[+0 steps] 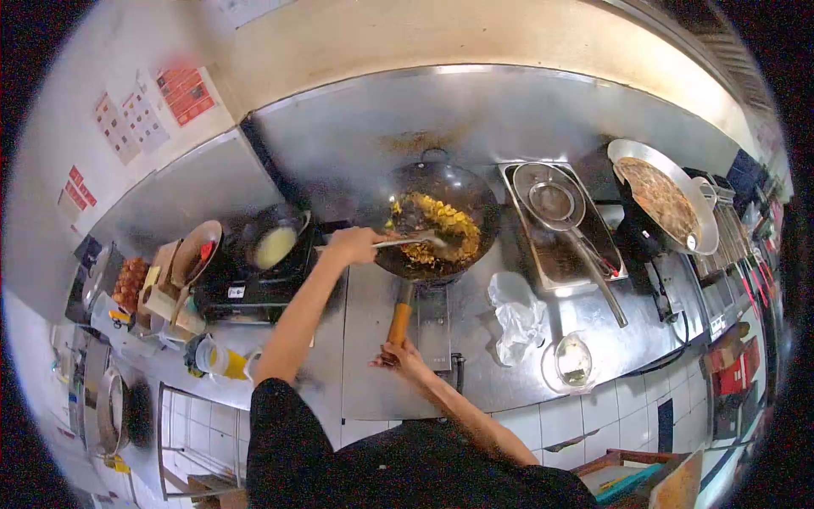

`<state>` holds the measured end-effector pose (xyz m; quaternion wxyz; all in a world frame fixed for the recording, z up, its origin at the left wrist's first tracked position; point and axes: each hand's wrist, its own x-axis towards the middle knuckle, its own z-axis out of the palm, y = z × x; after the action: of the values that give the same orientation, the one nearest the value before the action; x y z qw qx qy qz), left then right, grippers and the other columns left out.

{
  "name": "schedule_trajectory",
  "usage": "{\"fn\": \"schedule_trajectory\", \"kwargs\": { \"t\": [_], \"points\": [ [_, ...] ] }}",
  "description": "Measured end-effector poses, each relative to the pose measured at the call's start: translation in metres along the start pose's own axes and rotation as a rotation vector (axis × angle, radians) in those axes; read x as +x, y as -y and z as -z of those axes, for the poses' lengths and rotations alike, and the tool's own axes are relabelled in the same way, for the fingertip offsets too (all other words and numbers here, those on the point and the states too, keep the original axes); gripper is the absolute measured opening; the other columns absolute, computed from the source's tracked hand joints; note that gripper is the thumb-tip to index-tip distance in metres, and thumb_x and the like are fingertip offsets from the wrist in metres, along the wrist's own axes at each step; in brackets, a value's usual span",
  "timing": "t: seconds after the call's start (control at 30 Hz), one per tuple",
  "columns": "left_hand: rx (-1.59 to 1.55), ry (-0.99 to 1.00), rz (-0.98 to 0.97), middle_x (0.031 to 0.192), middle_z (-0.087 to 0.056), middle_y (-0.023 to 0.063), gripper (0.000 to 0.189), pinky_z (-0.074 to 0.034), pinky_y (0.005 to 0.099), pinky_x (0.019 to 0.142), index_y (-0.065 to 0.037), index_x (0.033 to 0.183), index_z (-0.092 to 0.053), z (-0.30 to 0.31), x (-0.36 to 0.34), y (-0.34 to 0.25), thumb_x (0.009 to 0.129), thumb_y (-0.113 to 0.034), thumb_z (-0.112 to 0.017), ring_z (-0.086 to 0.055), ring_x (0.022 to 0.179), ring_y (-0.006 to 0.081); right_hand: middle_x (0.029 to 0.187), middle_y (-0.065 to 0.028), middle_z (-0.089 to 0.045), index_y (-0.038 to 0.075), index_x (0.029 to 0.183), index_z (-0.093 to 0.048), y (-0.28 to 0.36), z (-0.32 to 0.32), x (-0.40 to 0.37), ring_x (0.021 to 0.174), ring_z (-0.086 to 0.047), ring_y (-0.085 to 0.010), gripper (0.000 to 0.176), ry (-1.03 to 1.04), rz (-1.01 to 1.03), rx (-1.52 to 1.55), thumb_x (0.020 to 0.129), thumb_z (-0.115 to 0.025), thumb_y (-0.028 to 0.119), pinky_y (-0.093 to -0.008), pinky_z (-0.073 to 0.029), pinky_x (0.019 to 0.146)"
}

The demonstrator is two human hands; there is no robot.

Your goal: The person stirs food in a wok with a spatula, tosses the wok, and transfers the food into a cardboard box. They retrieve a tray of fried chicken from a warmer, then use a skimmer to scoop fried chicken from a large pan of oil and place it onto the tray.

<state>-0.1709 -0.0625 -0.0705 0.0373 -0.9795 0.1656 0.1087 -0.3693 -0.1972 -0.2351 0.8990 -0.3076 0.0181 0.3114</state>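
A black wok point(458, 195) holding yellow fried food point(441, 225) sits on the burner at the middle of the steel counter. My left hand point(352, 244) grips a metal spatula point(407, 241) whose blade lies in the food. My right hand point(398, 356) rests at the near end of the wok's wooden handle point(399, 321), fingers curled on it.
A steel tray point(555, 263) with a mesh strainer point(551, 202) lies right of the wok. A large tilted pan point(666, 199) stands far right. A crumpled white bag point(517, 314) and a small bowl point(574, 360) lie near the front. A pot point(273, 246) sits on the left stove.
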Motion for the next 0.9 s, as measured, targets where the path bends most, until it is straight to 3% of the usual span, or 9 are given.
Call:
{"fn": "schedule_trajectory", "kwargs": {
  "t": [0.03,0.07,0.17,0.23,0.33,0.5,0.7,0.77,0.9],
  "points": [
    [0.057,0.021,0.014,0.1,-0.066,0.0111,0.042,-0.051,0.047,0.08,-0.035,0.118,-0.058,0.009,-0.004,0.005,0.076,-0.028,-0.059,-0.062,0.093,0.0327,0.085,-0.0061,-0.047,0.008,0.103,-0.039,0.0,0.004,0.003,0.077,-0.056,-0.0198,0.02,-0.109,0.001,-0.059,0.092,-0.053,0.017,-0.0464,-0.05,0.087],
    [0.06,-0.015,0.031,0.102,-0.066,0.0108,0.049,-0.05,0.0428,0.083,-0.024,0.119,-0.061,0.015,-0.004,0.005,0.071,-0.018,-0.061,-0.062,0.097,0.0308,0.085,-0.0061,-0.047,0.008,0.103,-0.039,-0.004,0.004,0.01,0.077,-0.056,-0.0198,0.02,-0.104,0.008,-0.045,0.092,-0.053,0.017,-0.0464,-0.05,0.087],
    [0.068,-0.062,0.148,0.101,-0.066,0.0117,0.05,-0.049,0.0415,0.083,-0.027,0.118,-0.061,-0.009,0.031,-0.016,0.07,-0.017,-0.061,-0.061,0.1,0.0297,0.085,-0.0059,-0.048,0.006,0.102,-0.041,0.002,-0.031,-0.005,0.075,-0.056,-0.0201,0.02,-0.032,-0.025,-0.171,0.092,-0.054,0.016,-0.0481,-0.049,0.088],
    [0.032,-0.037,0.131,0.102,-0.066,0.0142,0.052,-0.049,0.041,0.083,-0.03,0.118,-0.061,-0.002,0.026,-0.026,0.069,-0.015,-0.059,-0.061,0.1,0.0295,0.084,-0.0055,-0.049,0.005,0.1,-0.041,0.022,-0.048,-0.01,0.075,-0.057,-0.0207,0.018,0.065,-0.051,-0.017,0.092,-0.053,0.015,-0.0495,-0.05,0.087],
    [0.079,0.022,-0.034,0.102,-0.065,0.0147,0.053,-0.05,0.0426,0.082,-0.032,0.12,-0.059,0.023,-0.007,-0.002,0.07,-0.014,-0.058,-0.063,0.097,0.0292,0.084,-0.0061,-0.05,0.004,0.099,-0.042,0.002,0.003,0.003,0.077,-0.057,-0.0215,0.018,-0.111,-0.002,-0.008,0.091,-0.054,0.015,-0.0488,-0.049,0.088],
    [0.042,-0.093,0.088,0.097,-0.066,0.014,0.03,-0.051,0.0449,0.079,-0.015,0.098,-0.067,-0.004,0.018,-0.026,0.069,-0.016,-0.059,-0.064,0.091,0.0315,0.087,-0.0082,-0.05,0.004,0.103,-0.039,-0.005,-0.035,0.0,0.079,-0.058,-0.0232,0.024,0.008,-0.005,0.083,0.089,-0.057,0.012,-0.0495,-0.05,0.087],
    [0.105,0.014,0.034,0.103,-0.065,0.0134,0.04,-0.05,0.0427,0.081,-0.031,0.111,-0.064,0.024,-0.03,-0.007,0.074,-0.019,-0.057,-0.064,0.095,0.0293,0.09,-0.0087,-0.048,0.008,0.106,-0.036,-0.003,0.013,0.005,0.076,-0.056,-0.0236,0.025,-0.141,0.003,0.036,0.09,-0.055,0.012,-0.0493,-0.051,0.085],
    [0.108,-0.09,0.147,0.103,-0.065,0.0128,0.044,-0.05,0.0424,0.082,-0.031,0.114,-0.062,-0.002,-0.002,0.001,0.073,-0.017,-0.058,-0.064,0.094,0.0302,0.09,-0.0075,-0.047,0.008,0.106,-0.036,-0.014,0.017,0.013,0.075,-0.056,-0.0221,0.024,0.01,0.02,0.017,0.091,-0.053,0.014,-0.0493,-0.051,0.085],
    [0.095,-0.03,0.181,0.101,-0.065,0.0136,0.046,-0.05,0.0416,0.082,-0.031,0.117,-0.061,-0.016,0.008,-0.034,0.073,-0.016,-0.058,-0.063,0.094,0.0307,0.089,-0.0064,-0.047,0.005,0.106,-0.035,0.015,-0.045,-0.007,0.073,-0.054,-0.019,0.023,0.135,-0.012,0.027,0.093,-0.051,0.016,-0.0471,-0.051,0.085]
  ]
}}
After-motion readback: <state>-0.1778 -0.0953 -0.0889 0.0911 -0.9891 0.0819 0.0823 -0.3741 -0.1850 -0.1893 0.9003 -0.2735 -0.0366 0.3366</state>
